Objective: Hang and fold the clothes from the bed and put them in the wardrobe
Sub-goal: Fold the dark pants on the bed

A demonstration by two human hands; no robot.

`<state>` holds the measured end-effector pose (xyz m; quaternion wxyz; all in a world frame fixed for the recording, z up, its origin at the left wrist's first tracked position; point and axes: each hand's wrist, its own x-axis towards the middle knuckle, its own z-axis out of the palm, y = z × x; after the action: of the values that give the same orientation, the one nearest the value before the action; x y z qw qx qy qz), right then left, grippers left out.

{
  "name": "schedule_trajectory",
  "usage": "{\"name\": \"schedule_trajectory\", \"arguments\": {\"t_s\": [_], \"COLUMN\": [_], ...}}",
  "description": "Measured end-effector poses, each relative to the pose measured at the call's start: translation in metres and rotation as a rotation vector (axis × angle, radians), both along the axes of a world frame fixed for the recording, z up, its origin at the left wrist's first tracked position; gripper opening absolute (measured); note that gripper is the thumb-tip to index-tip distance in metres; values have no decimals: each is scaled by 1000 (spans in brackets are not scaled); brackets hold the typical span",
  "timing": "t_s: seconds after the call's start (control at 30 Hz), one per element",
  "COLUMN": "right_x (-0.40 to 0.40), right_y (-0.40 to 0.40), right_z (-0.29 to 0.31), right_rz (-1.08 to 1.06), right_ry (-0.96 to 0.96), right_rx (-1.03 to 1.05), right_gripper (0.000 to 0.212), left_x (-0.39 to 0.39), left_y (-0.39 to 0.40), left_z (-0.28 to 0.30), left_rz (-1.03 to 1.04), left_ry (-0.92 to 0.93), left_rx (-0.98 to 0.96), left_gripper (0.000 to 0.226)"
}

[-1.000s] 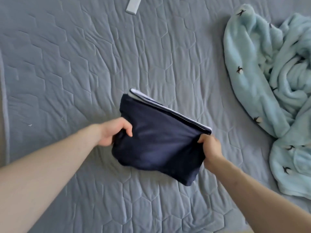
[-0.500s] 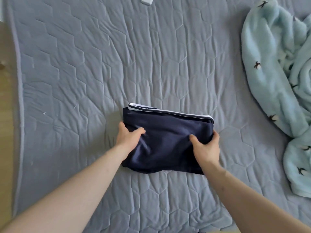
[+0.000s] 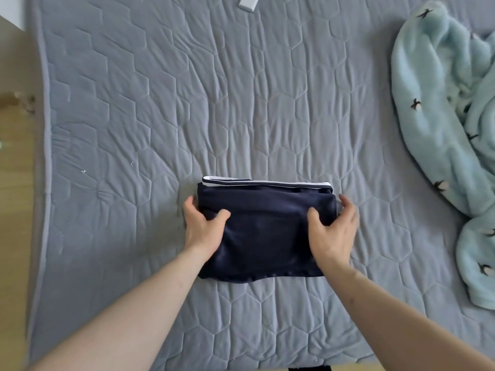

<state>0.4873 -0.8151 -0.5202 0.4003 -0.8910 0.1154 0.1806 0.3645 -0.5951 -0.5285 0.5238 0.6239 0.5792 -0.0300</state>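
Observation:
A folded navy garment [image 3: 265, 231] with a white-striped edge along its far side lies flat on the grey quilted bed [image 3: 241, 116]. My left hand [image 3: 203, 226] holds its left end, with the thumb on top and the fingers round the side. At the other end, my right hand [image 3: 333, 231] holds it the same way, slightly blurred. The fingertips of both hands are partly hidden by the fabric's edges.
A crumpled light-blue fleece garment [image 3: 442, 129] with small dark bird prints lies on the bed's right side. A white flat object [image 3: 249, 2] lies at the far edge. Wooden floor [image 3: 16, 183] shows left of the mattress edge.
The navy garment has come down from a tilted, lifted position to lie flat and square on the bed. Both hands have shifted with it to its two ends.

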Motion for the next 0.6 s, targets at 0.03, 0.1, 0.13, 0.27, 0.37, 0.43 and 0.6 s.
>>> {"name": "schedule_trajectory", "arguments": {"t_s": [0.03,0.1,0.13,0.27,0.37,0.43,0.6], "right_x": [-8,-17,-16,4,8,-3,-53], "right_y": [2,4,3,-3,-9,-12,-18], "right_z": [-1,-6,-9,-16,-1,21,110], "right_rz": [42,147,194,213,233,223,232], "right_ry": [41,190,239,309,378,400,386], "right_rx": [31,13,-15,7,34,66,94], "right_gripper": [84,105,112,92,58,46,41], "left_x": [-3,-9,-12,-15,-20,-30,-80], "left_y": [-5,-15,-17,-10,-1,1,0], "left_z": [-1,-1,-3,-7,11,34,127], "left_rz": [-49,-157,-195,-227,-256,-259,-256], "left_ry": [-45,-89,-106,-124,-138,-156,-195], "left_rx": [33,37,31,-102,-173,-199,-227], "left_gripper": [104,119,121,103,82,75,69]}}
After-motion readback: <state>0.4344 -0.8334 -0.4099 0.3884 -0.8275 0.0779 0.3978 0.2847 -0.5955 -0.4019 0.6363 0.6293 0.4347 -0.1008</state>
